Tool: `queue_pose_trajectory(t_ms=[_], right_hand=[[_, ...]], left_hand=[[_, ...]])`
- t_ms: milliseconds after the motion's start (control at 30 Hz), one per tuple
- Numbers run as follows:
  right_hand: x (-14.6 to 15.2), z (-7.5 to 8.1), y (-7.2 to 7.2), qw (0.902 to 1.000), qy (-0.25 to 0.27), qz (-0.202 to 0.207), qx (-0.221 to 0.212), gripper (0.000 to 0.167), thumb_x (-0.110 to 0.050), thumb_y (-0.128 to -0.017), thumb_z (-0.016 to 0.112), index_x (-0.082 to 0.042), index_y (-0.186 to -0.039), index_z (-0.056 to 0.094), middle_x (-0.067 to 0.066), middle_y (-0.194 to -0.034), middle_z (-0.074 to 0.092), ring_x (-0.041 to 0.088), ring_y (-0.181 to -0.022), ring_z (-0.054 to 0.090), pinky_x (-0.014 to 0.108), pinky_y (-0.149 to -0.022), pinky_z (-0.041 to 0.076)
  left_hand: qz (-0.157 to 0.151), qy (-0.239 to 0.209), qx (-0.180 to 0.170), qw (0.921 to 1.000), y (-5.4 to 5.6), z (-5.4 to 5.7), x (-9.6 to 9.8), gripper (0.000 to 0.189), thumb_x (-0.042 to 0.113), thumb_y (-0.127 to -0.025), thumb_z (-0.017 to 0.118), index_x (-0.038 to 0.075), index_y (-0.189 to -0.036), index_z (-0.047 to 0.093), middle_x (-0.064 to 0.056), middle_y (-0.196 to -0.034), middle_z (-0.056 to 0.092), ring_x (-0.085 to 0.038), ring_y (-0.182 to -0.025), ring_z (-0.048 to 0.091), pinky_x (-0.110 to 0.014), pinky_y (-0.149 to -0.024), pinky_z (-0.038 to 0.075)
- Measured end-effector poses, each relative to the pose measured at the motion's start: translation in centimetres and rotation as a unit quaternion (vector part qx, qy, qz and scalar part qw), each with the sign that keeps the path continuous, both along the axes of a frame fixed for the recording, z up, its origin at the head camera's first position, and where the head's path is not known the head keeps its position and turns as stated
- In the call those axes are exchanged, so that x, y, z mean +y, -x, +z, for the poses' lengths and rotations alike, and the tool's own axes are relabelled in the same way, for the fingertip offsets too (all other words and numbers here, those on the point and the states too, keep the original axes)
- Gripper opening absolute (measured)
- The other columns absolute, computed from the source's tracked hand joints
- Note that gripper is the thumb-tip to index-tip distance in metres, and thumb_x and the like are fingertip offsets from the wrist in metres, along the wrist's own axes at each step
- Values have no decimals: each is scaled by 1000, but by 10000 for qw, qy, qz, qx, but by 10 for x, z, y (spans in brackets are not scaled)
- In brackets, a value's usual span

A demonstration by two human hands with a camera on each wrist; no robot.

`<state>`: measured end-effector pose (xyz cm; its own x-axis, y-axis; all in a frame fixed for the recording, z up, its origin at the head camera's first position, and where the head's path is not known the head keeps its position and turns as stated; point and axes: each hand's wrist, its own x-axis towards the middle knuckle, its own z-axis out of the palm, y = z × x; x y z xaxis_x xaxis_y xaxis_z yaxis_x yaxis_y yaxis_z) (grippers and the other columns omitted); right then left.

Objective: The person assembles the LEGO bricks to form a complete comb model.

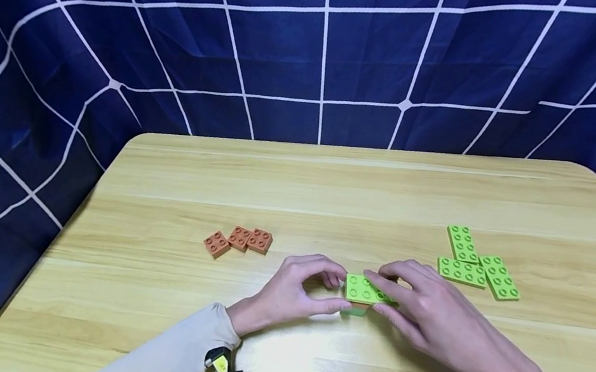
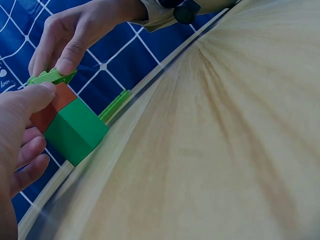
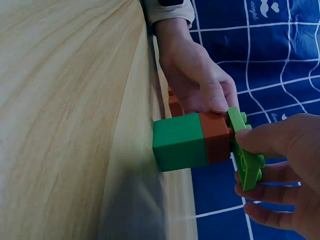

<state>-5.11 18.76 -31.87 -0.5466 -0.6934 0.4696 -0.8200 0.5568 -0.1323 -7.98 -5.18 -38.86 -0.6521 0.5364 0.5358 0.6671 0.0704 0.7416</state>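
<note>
A stack stands on the table between both hands: a dark green block [image 3: 180,142] at the bottom, an orange-brown brick [image 3: 216,137] on it, and a light green studded plate [image 1: 360,288] uppermost. In the right wrist view the plate sits slightly tilted, with an orange stud showing in the gap. My right hand [image 1: 430,308] pinches this plate between thumb and fingers, over its right part. From the left, my left hand [image 1: 297,289] holds the stack with thumb and index finger, the thumb lying against the orange-brown brick. Its index fingertip contact is partly hidden.
Left of the hands lie three orange-brown bricks [image 1: 239,238] in a row on the wooden table [image 1: 331,197]. Three light green plates [image 1: 461,272] lie beyond my right hand. A dark blue cloth [image 1: 272,47] with white lines hangs behind the table.
</note>
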Motion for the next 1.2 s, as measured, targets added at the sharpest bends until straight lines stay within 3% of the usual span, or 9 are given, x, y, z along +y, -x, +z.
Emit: queue_pose_trajectory(t_ms=[400,567,767,1200], right_hand=[[-3,2,-2,9997,-106,-214,-62,56,-48,-102,35,-7,-114,71,3,-103,66,21,-92,63,44,-75,55],[-3,2,-1,9998,-64,-156,-58,56,-47,-102,35,-6,-113,72,4,-103,66,21,-92,63,43,-74,56],[-3,2,-1,9999,-36,-119,-95,56,-47,-102,35,-6,-113,71,3,-104,65,20,-92,63,42,-74,56],[-3,4,-1,9998,-92,-136,-117,56,-47,-102,33,-6,-114,71,4,-104,65,22,-93,63,44,-75,55]], left_hand=[[0,29,117,9999,0,1,0,44,7,-71,84,0,-110,65,-8,-97,69,-16,-84,64,-22,-81,55],[-40,-96,456,9989,0,4,1,47,5,-72,83,-1,-114,63,-11,-104,68,-17,-90,64,-23,-84,54],[84,-128,927,9956,-1,10,5,37,7,-76,80,0,-110,66,-11,-109,69,-15,-103,63,-25,-92,52],[220,-121,832,9962,-1,12,5,31,7,-77,80,1,-105,69,-10,-104,71,-12,-101,65,-26,-91,52]])
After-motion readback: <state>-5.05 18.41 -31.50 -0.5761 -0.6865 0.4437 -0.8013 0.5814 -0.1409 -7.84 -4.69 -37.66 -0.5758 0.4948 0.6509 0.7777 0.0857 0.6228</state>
